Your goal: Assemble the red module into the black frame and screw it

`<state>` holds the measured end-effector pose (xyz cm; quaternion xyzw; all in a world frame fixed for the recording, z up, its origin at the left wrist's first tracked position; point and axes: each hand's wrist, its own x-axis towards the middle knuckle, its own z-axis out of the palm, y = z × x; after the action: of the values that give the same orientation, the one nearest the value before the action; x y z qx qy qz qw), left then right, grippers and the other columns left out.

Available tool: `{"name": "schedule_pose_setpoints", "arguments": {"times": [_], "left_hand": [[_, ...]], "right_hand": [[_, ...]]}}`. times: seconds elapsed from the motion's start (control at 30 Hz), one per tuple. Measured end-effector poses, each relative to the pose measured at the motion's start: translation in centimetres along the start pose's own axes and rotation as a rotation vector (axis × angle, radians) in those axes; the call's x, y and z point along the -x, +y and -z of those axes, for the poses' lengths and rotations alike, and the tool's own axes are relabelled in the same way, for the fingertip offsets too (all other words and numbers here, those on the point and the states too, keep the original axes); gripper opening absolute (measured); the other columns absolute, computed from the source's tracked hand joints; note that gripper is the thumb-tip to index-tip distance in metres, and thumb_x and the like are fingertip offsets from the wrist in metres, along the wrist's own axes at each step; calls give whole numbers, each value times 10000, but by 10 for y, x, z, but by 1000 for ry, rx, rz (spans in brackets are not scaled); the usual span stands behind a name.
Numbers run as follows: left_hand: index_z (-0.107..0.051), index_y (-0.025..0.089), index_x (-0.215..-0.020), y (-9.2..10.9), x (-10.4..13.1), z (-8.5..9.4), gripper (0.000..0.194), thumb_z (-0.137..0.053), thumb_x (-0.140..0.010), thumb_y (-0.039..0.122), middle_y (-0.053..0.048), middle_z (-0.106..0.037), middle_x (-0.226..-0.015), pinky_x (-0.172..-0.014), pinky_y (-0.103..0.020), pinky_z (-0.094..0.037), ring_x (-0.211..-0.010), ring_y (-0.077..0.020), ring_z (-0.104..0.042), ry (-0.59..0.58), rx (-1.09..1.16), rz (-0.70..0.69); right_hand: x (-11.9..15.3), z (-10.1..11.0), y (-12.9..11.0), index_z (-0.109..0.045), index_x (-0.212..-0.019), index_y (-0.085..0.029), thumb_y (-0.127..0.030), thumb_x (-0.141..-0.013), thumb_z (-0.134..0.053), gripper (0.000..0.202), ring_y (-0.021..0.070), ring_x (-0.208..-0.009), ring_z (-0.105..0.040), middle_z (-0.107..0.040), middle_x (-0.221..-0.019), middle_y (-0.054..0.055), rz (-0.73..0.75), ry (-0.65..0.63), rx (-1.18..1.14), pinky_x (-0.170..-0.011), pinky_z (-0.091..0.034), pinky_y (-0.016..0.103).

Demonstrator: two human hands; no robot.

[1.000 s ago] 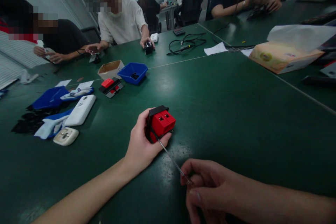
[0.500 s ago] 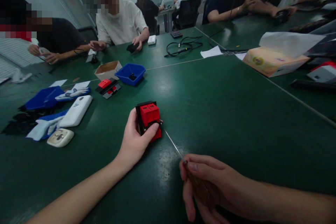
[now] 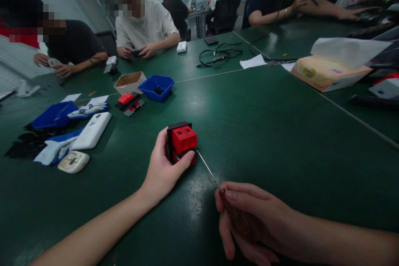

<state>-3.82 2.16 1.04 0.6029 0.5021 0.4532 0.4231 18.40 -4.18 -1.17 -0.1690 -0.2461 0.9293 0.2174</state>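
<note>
Red-and-black block [image 3: 184, 139], tilted, held, screwdriver [image 3: 237, 217] tip at its edge

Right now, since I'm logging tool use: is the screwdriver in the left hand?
No, the right hand holds the screwdriver, while the left hand grips the red and black block.

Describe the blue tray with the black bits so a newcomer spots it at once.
On the green table, look past the left hand to the open cardboard box. The blue tray sits just right of it. The other blue tray lies further left by a white-and-blue glove; this one is beside the box, with small black pieces visible inside.
</note>
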Motion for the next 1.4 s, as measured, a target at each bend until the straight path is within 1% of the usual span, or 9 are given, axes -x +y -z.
{"name": "schedule_pose_setpoints", "arguments": {"times": [0.13,0.47,0.67,0.73,1.03,1.17,1.23,1.3,1.4], "left_hand": [[-479,185,-1300,1,-1,0,618,-798,-807,379,-154,-657,-1311,-1119,-568,-484,-1234,-344,-666,-1,-7,1],[-487,184,-1285,1,0,-1,591,-792,-812,363,-153,-662,-1299,-1116,-563,-484,-1233,-342,-668,3,21,1],[-482,180,-1288,2,1,-1,606,-798,-807,370,-157,-658,-1304,-1116,-547,-489,-1239,-341,-663,-2,6,-1],[-483,182,-1286,2,1,-1,604,-801,-808,371,-157,-659,-1303,-1116,-549,-487,-1231,-340,-667,-2,11,-2],[-495,185,-1300,3,0,-2,611,-805,-806,368,-152,-664,-1301,-1118,-558,-485,-1245,-345,-660,8,6,15],[-483,185,-1313,2,0,-1,631,-810,-806,373,-152,-659,-1313,-1127,-550,-477,-1251,-340,-658,6,1,6],[-480,180,-1309,2,1,0,627,-807,-811,376,-155,-660,-1311,-1128,-545,-476,-1252,-339,-657,2,-5,5],[-481,175,-1302,2,1,0,621,-805,-812,376,-161,-658,-1315,-1127,-542,-476,-1256,-340,-653,0,-11,4],[-481,180,-1299,3,1,0,621,-806,-807,373,-161,-654,-1323,-1119,-532,-486,-1258,-340,-651,-2,-9,3]], "right_hand": [[-2,-1,-1,-517,-986,-205,-581,-996,-575,381,57,-367,-500,-751,-781,52,-13,9,-1,-323,-297,128],[-1,-1,0,-533,-1006,-200,-545,-1013,-559,346,56,-368,-508,-763,-794,63,-16,10,-30,-312,-285,128],[-1,-5,-8,-545,-966,-194,-558,-962,-629,374,34,-365,-412,-741,-747,38,-42,80,-29,-346,-262,142],[0,-6,-9,-543,-951,-193,-572,-947,-644,391,29,-365,-396,-731,-738,29,-59,82,-7,-353,-256,148],[0,-7,-8,-544,-978,-202,-587,-942,-634,397,34,-349,-380,-722,-726,15,-74,78,25,-341,-242,159],[0,-8,-10,-557,-995,-197,-584,-944,-628,396,29,-346,-360,-705,-717,5,-86,106,27,-332,-216,159],[0,-8,-12,-564,-993,-191,-612,-945,-625,428,23,-352,-359,-693,-714,1,-98,116,34,-335,-214,155],[1,-9,-14,-568,-987,-186,-638,-916,-667,468,18,-360,-371,-681,-713,-7,-122,112,67,-337,-219,148],[1,-8,-15,-586,-985,-177,-622,-878,-726,478,13,-366,-382,-677,-725,-9,-161,128,121,-334,-226,142]]}}
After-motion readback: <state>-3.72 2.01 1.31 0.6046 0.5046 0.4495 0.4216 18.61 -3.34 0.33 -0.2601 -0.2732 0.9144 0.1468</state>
